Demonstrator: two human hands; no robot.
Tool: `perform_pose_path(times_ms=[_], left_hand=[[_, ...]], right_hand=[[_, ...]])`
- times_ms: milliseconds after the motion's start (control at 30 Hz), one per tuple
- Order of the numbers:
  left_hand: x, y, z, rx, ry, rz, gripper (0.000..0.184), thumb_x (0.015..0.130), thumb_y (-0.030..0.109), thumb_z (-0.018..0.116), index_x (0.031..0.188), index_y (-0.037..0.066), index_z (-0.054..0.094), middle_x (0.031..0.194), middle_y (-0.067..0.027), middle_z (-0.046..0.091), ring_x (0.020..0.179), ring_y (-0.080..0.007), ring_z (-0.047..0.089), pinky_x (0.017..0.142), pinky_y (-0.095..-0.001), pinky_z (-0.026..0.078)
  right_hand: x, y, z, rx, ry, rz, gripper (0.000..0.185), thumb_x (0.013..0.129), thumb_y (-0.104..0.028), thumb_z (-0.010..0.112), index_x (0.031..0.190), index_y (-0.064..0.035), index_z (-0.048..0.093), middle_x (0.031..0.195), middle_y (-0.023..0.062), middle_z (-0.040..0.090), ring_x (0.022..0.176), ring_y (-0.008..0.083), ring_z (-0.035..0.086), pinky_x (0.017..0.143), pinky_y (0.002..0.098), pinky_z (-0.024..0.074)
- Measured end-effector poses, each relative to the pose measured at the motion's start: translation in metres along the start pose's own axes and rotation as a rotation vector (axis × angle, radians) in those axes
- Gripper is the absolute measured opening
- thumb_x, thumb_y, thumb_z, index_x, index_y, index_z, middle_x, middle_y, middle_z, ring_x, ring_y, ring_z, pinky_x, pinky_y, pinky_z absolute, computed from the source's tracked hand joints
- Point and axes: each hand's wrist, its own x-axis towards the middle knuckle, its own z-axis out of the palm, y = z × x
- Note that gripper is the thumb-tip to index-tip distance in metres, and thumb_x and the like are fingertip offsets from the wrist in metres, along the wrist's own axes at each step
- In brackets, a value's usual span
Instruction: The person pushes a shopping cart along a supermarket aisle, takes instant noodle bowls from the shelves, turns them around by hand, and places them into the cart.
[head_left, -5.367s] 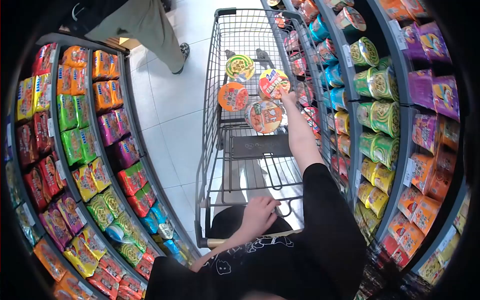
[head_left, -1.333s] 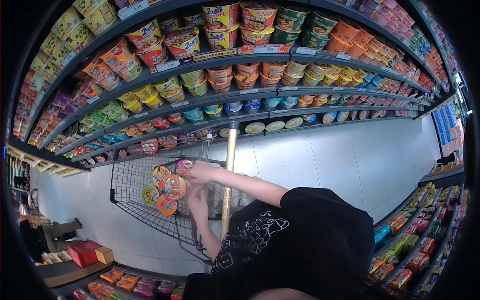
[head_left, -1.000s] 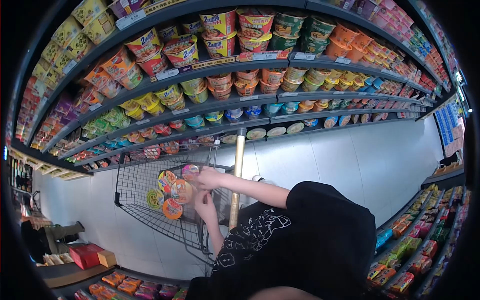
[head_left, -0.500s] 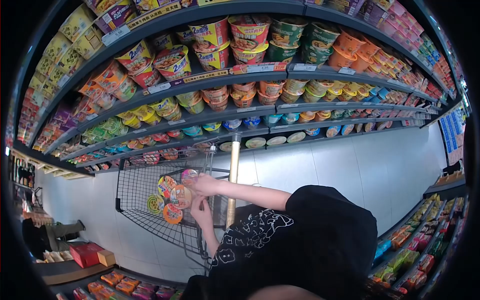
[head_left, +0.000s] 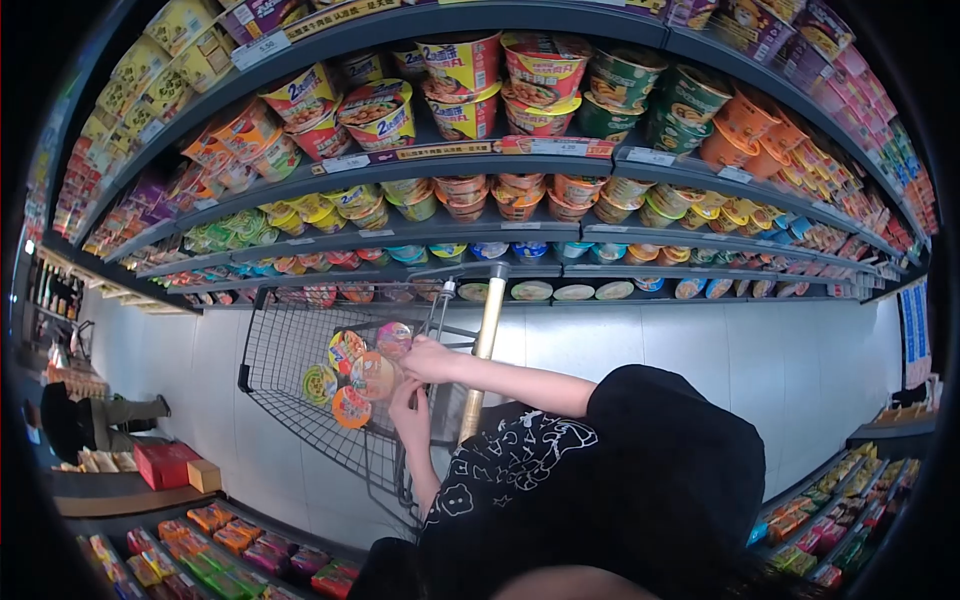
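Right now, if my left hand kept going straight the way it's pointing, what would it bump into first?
Probably your right hand, just past the left hand's fingers, with the pink-topped cup close beside. Seen from above, their heights are hard to judge.

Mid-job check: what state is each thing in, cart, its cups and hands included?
Cart: upright, part full
Pink cup: closed
Peach cup: closed
Yellow-red cup: closed
Green cup: closed
Orange cup: closed
Right hand: at pink cup, grip unclear
Left hand: beside peach cup, grip unclear
Shelf: stocked
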Motion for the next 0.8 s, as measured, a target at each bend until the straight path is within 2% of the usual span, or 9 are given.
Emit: perform_pose_path(times_ms=[133, 233, 300, 367, 400, 500, 567, 667, 800], left_hand=[[0.003, 0.005, -0.004, 0.015, -0.015, -0.008, 0.014, 0.074, 0.000, 0.052, 0.085, -0.004, 0.058, 0.085, -0.0139, 0.059, 0.082, -0.0242, 0.056, 0.076, -0.0307, 0.042], [0.004, 0.002, -0.005, 0.061, -0.042, 0.022, 0.014, 0.075, 0.001, 0.051, 0.087, -0.002, 0.058, 0.088, -0.0148, 0.059, 0.085, -0.0270, 0.056, 0.076, -0.0323, 0.042], [0.005, 0.001, -0.006, -0.010, -0.064, -0.062, 0.014, 0.075, 0.001, 0.050, 0.087, -0.002, 0.058, 0.090, -0.0151, 0.059, 0.087, -0.0276, 0.056, 0.078, -0.0326, 0.042], [0.006, 0.000, -0.008, 0.015, -0.061, -0.034, 0.014, 0.075, 0.002, 0.050, 0.087, -0.001, 0.058, 0.091, -0.0152, 0.059, 0.088, -0.0277, 0.056, 0.078, -0.0327, 0.042], [0.006, 0.000, -0.008, 0.036, -0.061, -0.017, 0.014, 0.075, 0.002, 0.050, 0.087, -0.001, 0.058, 0.093, -0.0152, 0.059, 0.090, -0.0277, 0.056, 0.079, -0.0328, 0.042], [0.007, 0.000, -0.009, 0.052, -0.066, -0.007, 0.015, 0.076, 0.003, 0.050, 0.087, 0.000, 0.059, 0.094, -0.0156, 0.058, 0.092, -0.0287, 0.055, 0.080, -0.0333, 0.042], [0.005, 0.000, -0.010, 0.064, -0.062, 0.004, 0.015, 0.076, 0.004, 0.050, 0.088, 0.001, 0.059, 0.094, -0.0157, 0.058, 0.092, -0.0291, 0.055, 0.080, -0.0336, 0.041], [0.006, -0.001, -0.012, 0.066, -0.071, 0.010, 0.015, 0.076, 0.004, 0.050, 0.088, 0.001, 0.059, 0.095, -0.0159, 0.058, 0.092, -0.0297, 0.055, 0.081, -0.0342, 0.041], [0.006, -0.005, -0.013, 0.050, -0.085, -0.007, 0.015, 0.076, 0.004, 0.050, 0.088, 0.001, 0.059, 0.095, -0.0160, 0.058, 0.093, -0.0296, 0.054, 0.082, -0.0343, 0.040]], right_hand=[[0.003, 0.002, 0.003, -0.004, 0.009, -0.010, 0.015, 0.070, -0.019, 0.050, 0.062, -0.0102, 0.059, 0.062, 0.0053, 0.059, 0.065, 0.0213, 0.057, 0.068, 0.0312, 0.0330], [0.004, 0.000, -0.003, -0.008, -0.130, 0.032, 0.015, 0.071, -0.019, 0.049, 0.070, -0.0078, 0.060, 0.072, 0.0081, 0.060, 0.073, 0.0225, 0.056, 0.071, 0.0325, 0.0342], [0.001, -0.001, -0.010, 0.146, 0.028, 0.018, 0.021, 0.072, -0.017, 0.050, 0.086, -0.0046, 0.058, 0.089, 0.0126, 0.057, 0.086, 0.0260, 0.053, 0.078, 0.0351, 0.0365], [0.004, -0.002, -0.044, 0.533, 0.320, -0.011, 0.031, 0.071, -0.011, 0.052, 0.101, -0.0037, 0.052, 0.102, 0.0151, 0.052, 0.096, 0.0290, 0.049, 0.085, 0.0366, 0.0372], [0.007, 0.008, -0.061, 0.436, 0.567, -0.052, 0.034, 0.069, -0.007, 0.053, 0.103, -0.0028, 0.049, 0.104, 0.0141, 0.051, 0.100, 0.0293, 0.047, 0.087, 0.0363, 0.0376], [0.002, 0.040, -0.158, 0.189, 1.108, 0.228, 0.050, 0.064, -0.006, 0.057, 0.110, 0.0008, 0.041, 0.110, 0.0188, 0.043, 0.106, 0.0323, 0.040, 0.092, 0.0379, 0.0323], [-0.002, 0.094, -0.206, 0.163, 1.474, 0.248, 0.061, 0.064, -0.007, 0.059, 0.117, 0.0031, 0.030, 0.114, 0.0196, 0.037, 0.109, 0.0326, 0.037, 0.094, 0.0384, 0.0286], [-0.024, 0.139, -0.272, -0.130, 1.740, 0.481, 0.080, 0.061, -0.014, 0.070, 0.123, 0.0047, 0.022, 0.118, 0.0252, 0.032, 0.111, 0.0350, 0.034, 0.095, 0.0426, 0.0269], [-0.031, 0.191, -0.303, -0.310, 1.705, 0.598, 0.101, 0.051, -0.029, 0.079, 0.124, 0.0073, 0.019, 0.117, 0.0273, 0.034, 0.109, 0.0373, 0.036, 0.093, 0.0440, 0.0284]])
